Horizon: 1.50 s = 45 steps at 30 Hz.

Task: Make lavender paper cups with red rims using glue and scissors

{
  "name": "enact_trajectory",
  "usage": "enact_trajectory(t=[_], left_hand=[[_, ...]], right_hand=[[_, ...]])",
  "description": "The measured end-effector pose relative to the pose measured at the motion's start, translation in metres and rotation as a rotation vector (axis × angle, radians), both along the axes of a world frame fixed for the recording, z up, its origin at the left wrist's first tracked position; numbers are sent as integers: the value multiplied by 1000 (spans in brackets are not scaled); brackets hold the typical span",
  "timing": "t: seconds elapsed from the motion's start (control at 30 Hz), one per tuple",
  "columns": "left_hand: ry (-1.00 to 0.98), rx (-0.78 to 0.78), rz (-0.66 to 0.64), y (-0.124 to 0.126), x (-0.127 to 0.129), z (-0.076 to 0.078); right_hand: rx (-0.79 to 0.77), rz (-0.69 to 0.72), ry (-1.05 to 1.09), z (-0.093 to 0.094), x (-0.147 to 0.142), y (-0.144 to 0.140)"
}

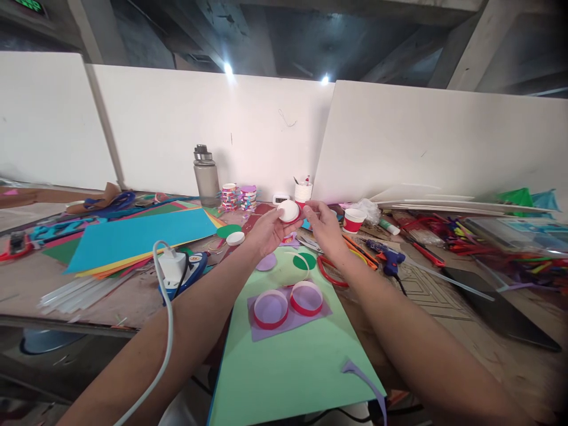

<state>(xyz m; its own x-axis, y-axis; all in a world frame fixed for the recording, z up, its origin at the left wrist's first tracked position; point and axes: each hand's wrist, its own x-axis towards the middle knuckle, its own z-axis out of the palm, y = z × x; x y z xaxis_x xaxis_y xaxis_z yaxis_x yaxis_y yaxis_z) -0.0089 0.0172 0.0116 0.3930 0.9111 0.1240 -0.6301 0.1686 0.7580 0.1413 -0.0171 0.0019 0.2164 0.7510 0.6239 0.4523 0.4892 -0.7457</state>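
My left hand grips a cut-off paper cup bottom, its white disc facing me and a red band around its lower edge. At the right edge of that piece, my right hand pinches the red band between thumb and fingers. Below the hands, two red-and-white paper cup rings stand side by side on a purple sheet. That sheet lies on a large light green sheet. A green paper disc and a purple disc lie nearer the hands.
Left are coloured sheets, a blue power strip with a white plug, and a bottle. A red-and-white paper cup, a blue glue gun and a black flat panel are right. A white cable crosses my left forearm.
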Motion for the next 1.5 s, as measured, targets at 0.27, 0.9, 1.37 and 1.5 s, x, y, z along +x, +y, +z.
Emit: enact_trajectory(t=[0.27,0.9,1.37,1.5], left_hand=[[25,82,-13,2,-2,-5],[354,364,198,5,-3,-12],[377,141,316,0,-4,-9],[223,80,685,15,-17,2]], right_hand=[[47,-8,-234,-6,-4,0],[78,14,-326,-6,-8,-5],[86,-44,-480,-19,5,10],[-102,-64,-466,-12,3,26]])
